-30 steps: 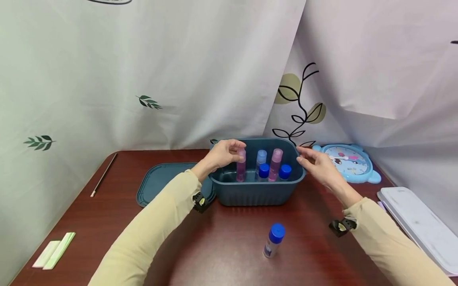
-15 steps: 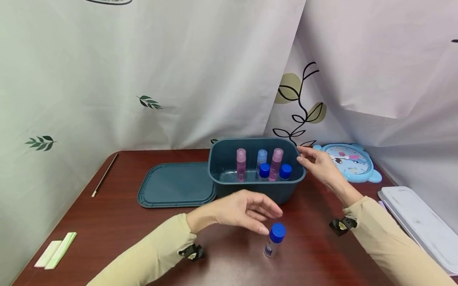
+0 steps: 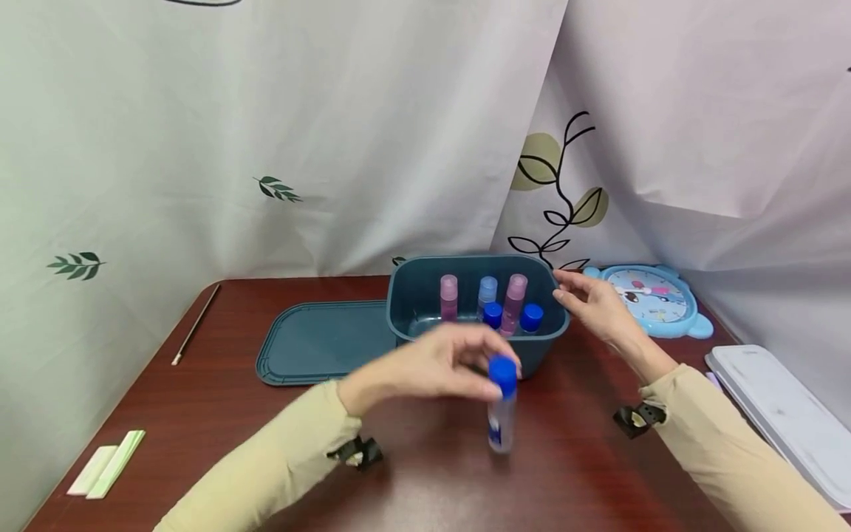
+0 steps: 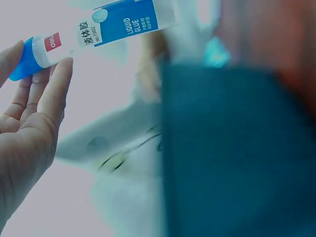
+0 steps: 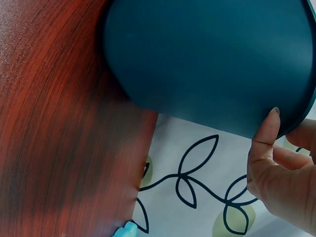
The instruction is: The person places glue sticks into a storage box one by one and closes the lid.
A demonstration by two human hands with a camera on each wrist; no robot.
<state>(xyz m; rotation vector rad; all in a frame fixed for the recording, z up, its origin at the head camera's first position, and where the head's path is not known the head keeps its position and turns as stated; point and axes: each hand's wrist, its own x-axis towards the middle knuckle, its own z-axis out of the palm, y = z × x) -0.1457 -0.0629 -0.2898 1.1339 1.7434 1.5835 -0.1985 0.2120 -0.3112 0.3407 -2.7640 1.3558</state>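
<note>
A clear bottle of liquid glue (image 3: 501,425) with a blue cap is held upright above the table in the head view. My left hand (image 3: 435,362) pinches it by the cap; its blue label faces the left wrist camera (image 4: 126,22). Just beyond stands a dark teal bin (image 3: 475,266) with several bottles in it: two pink ones (image 3: 515,295), a light blue one (image 3: 487,288) and two with dark blue caps (image 3: 531,317). My right hand (image 3: 595,307) grips the bin's right rim, thumb against the outer wall in the right wrist view.
A matching teal lid (image 3: 326,343) lies left of the bin. A blue clock (image 3: 654,299) lies at the back right, near a white case (image 3: 784,421). A pencil-like stick (image 3: 196,325) and pale green strips (image 3: 109,465) are at the left.
My left hand left the pink bottle standing in the bin, came to the glue bottle on the table, took its cap and raised it toward the bin. My right hand stayed at the rim.
</note>
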